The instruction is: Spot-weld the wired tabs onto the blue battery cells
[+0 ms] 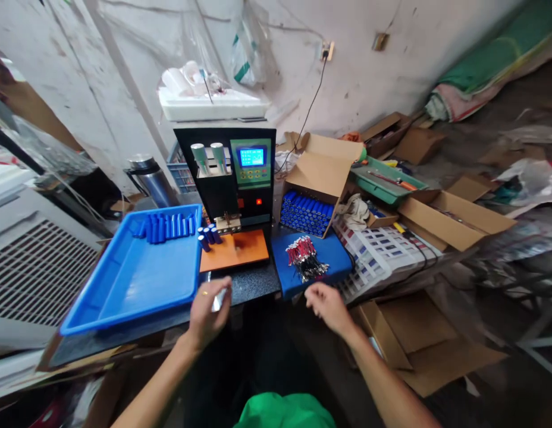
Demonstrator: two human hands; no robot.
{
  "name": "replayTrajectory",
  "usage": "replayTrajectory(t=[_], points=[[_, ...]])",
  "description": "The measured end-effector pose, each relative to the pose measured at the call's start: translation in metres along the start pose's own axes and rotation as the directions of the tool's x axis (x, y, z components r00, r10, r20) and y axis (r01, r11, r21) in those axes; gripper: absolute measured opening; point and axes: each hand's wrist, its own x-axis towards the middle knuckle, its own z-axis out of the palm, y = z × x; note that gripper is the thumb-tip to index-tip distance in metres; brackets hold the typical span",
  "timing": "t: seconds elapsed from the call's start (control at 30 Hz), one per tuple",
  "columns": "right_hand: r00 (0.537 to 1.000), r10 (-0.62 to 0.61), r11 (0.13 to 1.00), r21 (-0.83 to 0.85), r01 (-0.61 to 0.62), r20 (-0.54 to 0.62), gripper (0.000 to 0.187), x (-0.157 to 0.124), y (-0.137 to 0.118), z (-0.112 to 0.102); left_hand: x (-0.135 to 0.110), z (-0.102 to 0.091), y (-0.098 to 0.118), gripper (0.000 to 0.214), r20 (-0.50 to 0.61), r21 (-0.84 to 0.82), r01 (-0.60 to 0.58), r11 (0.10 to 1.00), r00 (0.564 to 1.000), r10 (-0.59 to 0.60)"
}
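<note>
My left hand (pixel 208 309) is curled at the table's front edge, before the orange plate (pixel 253 248) of a black spot welder (pixel 209 199). A pale, shiny patch shows between its thumb and fingers; I cannot make out what it is. My right hand (pixel 328 306) has its fingertips drawn together just in front of a blue pad (pixel 285 276). Whether it pinches anything small is unclear. On that pad lies a bunch of red and black wire leads (pixel 305 257). Several blue cylindrical battery cells (pixel 204 241) stand at the left of the orange plate.
At left, a blue tray (pixel 137 318) holds a row of blue cells (pixel 162 229). An open carton (pixel 323 163) packed with cells stands behind the pad. Further right are a green tool tray (pixel 383 189) and a white plastic crate (pixel 369 252). An open cardboard box (pixel 423 333) sits low at right.
</note>
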Motion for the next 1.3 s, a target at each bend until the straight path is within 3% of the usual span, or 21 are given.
replayTrajectory(t=[0.07, 0.1, 0.2, 0.3, 0.5, 0.73, 0.87, 1.1, 1.2, 1.3], points=[[0.970, -0.175, 0.977, -0.149, 0.150, -0.170, 0.029, 0.045, -0.025, -0.026, -0.017, 0.005, 0.001, 0.021, 0.226, -0.039, -0.016, 0.999, 0.974, 0.024], [0.949, -0.234, 0.955, -0.233, 0.183, -0.213, 0.025, 0.066, -0.034, -0.036, -0.023, 0.009, 0.001, 0.021, 0.279, -0.048, 0.011, 0.999, 0.960, 0.003], [0.945, -0.262, 0.889, -0.431, 0.157, -0.196, 0.016, 0.122, -0.048, -0.049, -0.029, 0.021, -0.005, 0.023, 0.219, -0.031, 0.132, 0.991, 0.968, -0.122], [0.972, -0.203, 0.828, -0.551, 0.106, -0.119, 0.017, 0.155, -0.053, -0.043, -0.029, 0.026, -0.013, 0.028, 0.137, -0.012, 0.222, 0.975, 0.966, -0.219], [0.991, -0.114, 0.718, -0.695, 0.036, -0.067, 0.011, 0.177, -0.054, -0.023, -0.031, 0.026, -0.022, 0.032, 0.140, -0.020, 0.272, 0.962, 0.954, -0.266], [0.988, -0.091, 0.696, -0.717, -0.028, -0.128, 0.010, 0.189, -0.042, -0.015, -0.032, 0.028, -0.022, 0.030, 0.126, -0.007, 0.262, 0.965, 0.958, -0.259], [0.977, -0.117, 0.794, -0.608, -0.016, -0.178, 0.013, 0.193, -0.035, -0.018, -0.032, 0.028, -0.021, 0.030, 0.121, -0.003, 0.258, 0.966, 0.959, -0.256], [0.952, -0.161, 0.983, -0.128, 0.131, -0.262, 0.023, 0.196, -0.044, -0.024, -0.031, 0.027, -0.022, 0.031, 0.107, 0.004, 0.275, 0.961, 0.956, -0.274], [0.948, -0.142, 0.970, 0.150, 0.190, -0.286, 0.028, 0.193, -0.053, -0.022, -0.029, 0.026, -0.021, 0.032, 0.111, -0.008, 0.307, 0.952, 0.946, -0.304], [0.931, -0.141, 0.916, 0.313, 0.252, -0.337, 0.033, 0.191, -0.061, -0.018, -0.028, 0.026, -0.020, 0.034, 0.124, -0.025, 0.345, 0.938, 0.932, -0.339]])
